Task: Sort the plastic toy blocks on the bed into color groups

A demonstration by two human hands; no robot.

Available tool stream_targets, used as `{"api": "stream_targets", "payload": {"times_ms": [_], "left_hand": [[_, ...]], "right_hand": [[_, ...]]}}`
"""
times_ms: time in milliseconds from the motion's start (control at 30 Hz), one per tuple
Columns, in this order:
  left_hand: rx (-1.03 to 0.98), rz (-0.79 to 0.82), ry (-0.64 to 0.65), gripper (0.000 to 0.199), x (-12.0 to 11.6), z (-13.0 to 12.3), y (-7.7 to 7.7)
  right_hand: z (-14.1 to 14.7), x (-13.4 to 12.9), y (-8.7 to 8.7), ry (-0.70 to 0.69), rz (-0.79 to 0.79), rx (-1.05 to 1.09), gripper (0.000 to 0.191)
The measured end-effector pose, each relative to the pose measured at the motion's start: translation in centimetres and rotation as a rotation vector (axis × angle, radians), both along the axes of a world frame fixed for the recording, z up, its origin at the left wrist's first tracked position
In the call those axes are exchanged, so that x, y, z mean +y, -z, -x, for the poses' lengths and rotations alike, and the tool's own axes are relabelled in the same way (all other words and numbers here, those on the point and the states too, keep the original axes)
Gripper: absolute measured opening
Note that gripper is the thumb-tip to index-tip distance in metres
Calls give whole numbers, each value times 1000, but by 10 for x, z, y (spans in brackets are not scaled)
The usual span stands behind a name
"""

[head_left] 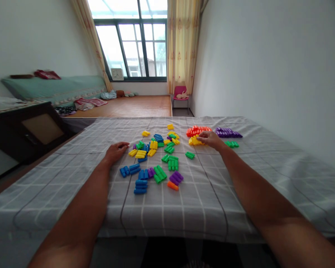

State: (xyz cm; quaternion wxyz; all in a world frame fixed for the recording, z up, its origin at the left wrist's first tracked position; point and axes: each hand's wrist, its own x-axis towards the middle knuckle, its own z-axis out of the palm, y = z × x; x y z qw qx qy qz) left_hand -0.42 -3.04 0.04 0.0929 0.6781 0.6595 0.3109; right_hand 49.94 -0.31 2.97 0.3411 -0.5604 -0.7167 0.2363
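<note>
My right hand (210, 140) is at the back right, its fingertips pinched on a yellow block at a small yellow stack (194, 140). That stack sits just in front of a row of red-orange blocks (198, 130). My left hand (116, 152) rests on the cloth left of a loose pile, fingers loosely extended and holding nothing I can see. In the pile lie ribbed plastic blocks: yellow blocks (141, 154), blue blocks (134, 169), green blocks (160, 174) and purple blocks (176, 178). One orange block (172, 185) lies nearest me.
A grey checked cloth (195, 208) covers the table. Purple blocks (228, 132) stand in a row at the far right, with a few green blocks (231, 144) in front. Beyond are a bed (139, 104), a pink chair (180, 93) and a dark cabinet (36, 128). A wall (268, 67) runs along the right.
</note>
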Motion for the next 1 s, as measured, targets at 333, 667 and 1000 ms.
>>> {"api": "stream_targets", "payload": {"times_ms": [333,667,1000], "left_hand": [[30,-17,21,49,2,5,6],[39,-7,11,46,-2,0,0],[18,12,-12,38,2,-3,5]], "right_hand": [[16,-11,2,92,129,-459,27],[9,-13,5,-20,65,-541,29],[58,-37,1,-258,97,-393,36]]}}
